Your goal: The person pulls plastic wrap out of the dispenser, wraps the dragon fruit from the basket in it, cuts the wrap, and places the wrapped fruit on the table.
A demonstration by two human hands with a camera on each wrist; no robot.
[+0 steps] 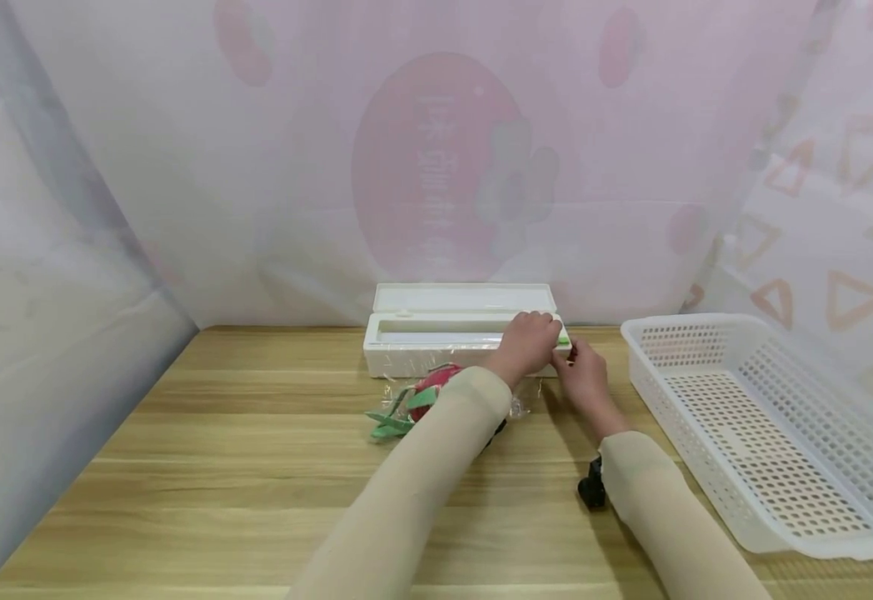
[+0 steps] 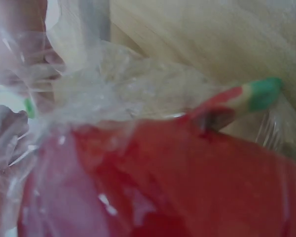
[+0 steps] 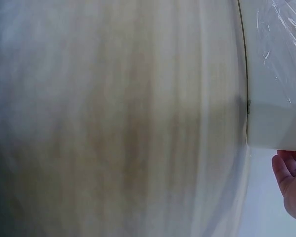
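A white cling film box (image 1: 399, 360) with its lid (image 1: 462, 297) raised stands at the table's back. Over its right end the fingers of my left hand (image 1: 528, 343) curl, next to a green piece (image 1: 563, 341). At that same end my right hand (image 1: 585, 377) grips the lower corner. A red dragon fruit (image 1: 434, 382) with green leaf tips (image 1: 391, 423) lies before the box, partly behind my left sleeve. Clear film (image 2: 121, 81) covers the red fruit (image 2: 187, 182) in the left wrist view. In the right wrist view, fingers (image 3: 288, 168) touch the box end (image 3: 274, 123).
A white perforated basket (image 1: 687, 446) stands at the right of the wooden table (image 1: 204, 467). Pale printed curtains (image 1: 271, 208) hang close behind the box and along both sides. A small black camera (image 1: 592, 485) sits at my right wrist.
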